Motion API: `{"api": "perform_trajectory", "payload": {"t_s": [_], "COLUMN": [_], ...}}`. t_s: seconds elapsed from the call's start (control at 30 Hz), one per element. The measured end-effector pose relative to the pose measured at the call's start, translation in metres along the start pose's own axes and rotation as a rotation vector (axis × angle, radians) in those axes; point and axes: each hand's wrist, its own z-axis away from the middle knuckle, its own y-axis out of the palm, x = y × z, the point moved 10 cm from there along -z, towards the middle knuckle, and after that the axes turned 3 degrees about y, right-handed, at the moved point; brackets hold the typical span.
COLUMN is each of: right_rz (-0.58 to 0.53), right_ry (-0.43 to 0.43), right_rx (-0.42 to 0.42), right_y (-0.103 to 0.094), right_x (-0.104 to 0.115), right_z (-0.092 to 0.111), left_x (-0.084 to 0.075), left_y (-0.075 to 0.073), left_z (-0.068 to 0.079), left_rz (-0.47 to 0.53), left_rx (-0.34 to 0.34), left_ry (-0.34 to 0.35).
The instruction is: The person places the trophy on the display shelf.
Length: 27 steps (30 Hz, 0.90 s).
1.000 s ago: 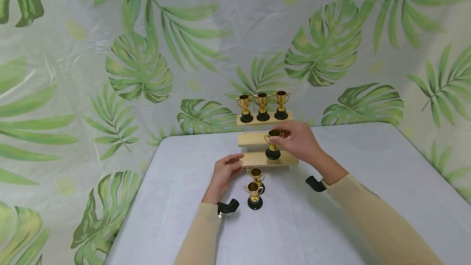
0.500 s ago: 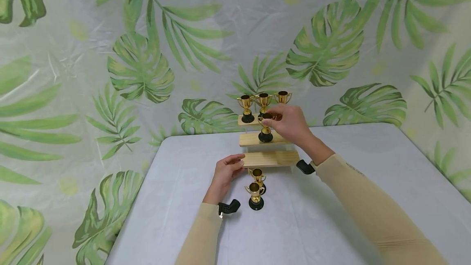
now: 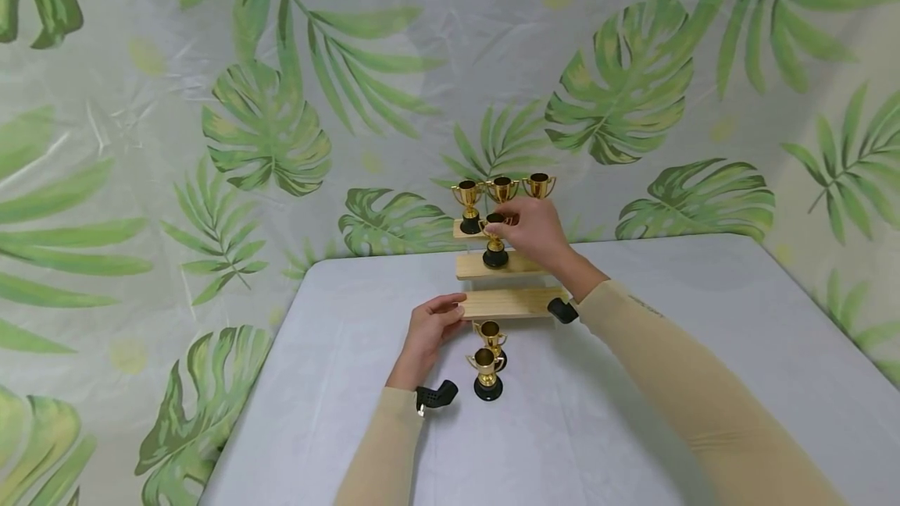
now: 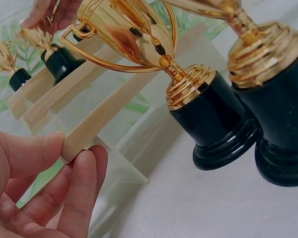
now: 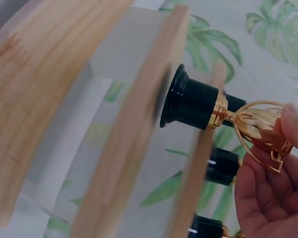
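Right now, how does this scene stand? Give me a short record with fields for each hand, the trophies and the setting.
Right hand: grips a trophy by its cup
Pose: upright, at the middle shelf; contact unclear
Left hand: pinches the left end of the bottom shelf
Top shelf: three trophies in a row
Table: two trophies, upright, before the bottom shelf
Backdrop: leaf print
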Motion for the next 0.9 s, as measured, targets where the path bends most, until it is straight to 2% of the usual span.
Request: {"api": "perform_trajectory", "payload": {"t_s": [0.23, 0.9], "right_rz": [-0.003, 0.009], "right_ry": [-0.019, -0.036], "right_rx": [0.0, -0.011], "right_y": [0.01, 0.0111], "right_x": [-0.0004, 0.0011], "right_z": [-0.001, 0.0027], "left_x": [-0.0006, 0.0016], "left_y": [-0.0005, 0.0009], "left_z": [0.0001, -0.0004], "left_rz": [-0.003, -0.001], "left_rx": [0.002, 0.013], "left_ry": [-0.002, -0.011]}}
